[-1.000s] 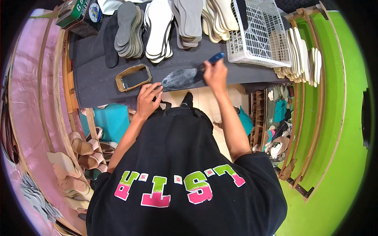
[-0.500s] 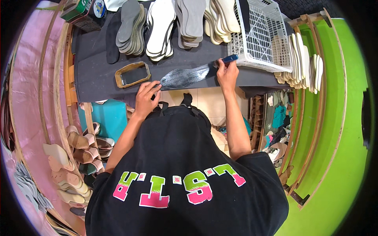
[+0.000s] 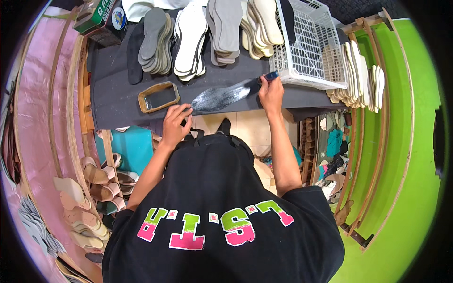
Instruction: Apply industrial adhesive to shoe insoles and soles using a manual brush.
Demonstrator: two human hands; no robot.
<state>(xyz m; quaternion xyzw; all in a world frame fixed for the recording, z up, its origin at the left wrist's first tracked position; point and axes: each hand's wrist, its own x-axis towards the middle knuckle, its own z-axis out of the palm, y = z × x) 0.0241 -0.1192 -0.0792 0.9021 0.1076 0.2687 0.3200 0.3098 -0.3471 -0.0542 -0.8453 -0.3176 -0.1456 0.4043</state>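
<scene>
The left hand is reaching to the left end of the black insole, fingertips touching its tip and thumb standing apart from the fingers. At the insole's right end, the right hand is gripping a blue-handled brush, that forearm running nearly upright. The insole is lying on the table, right of a tray. The right fingers are hiding some of the handle; the dark bristles are probably meeting the insole.

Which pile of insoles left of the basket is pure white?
It is the white pile, between the darker gray pile and the lighter gray pile; the cream pile beside the basket is yellowish.
</scene>
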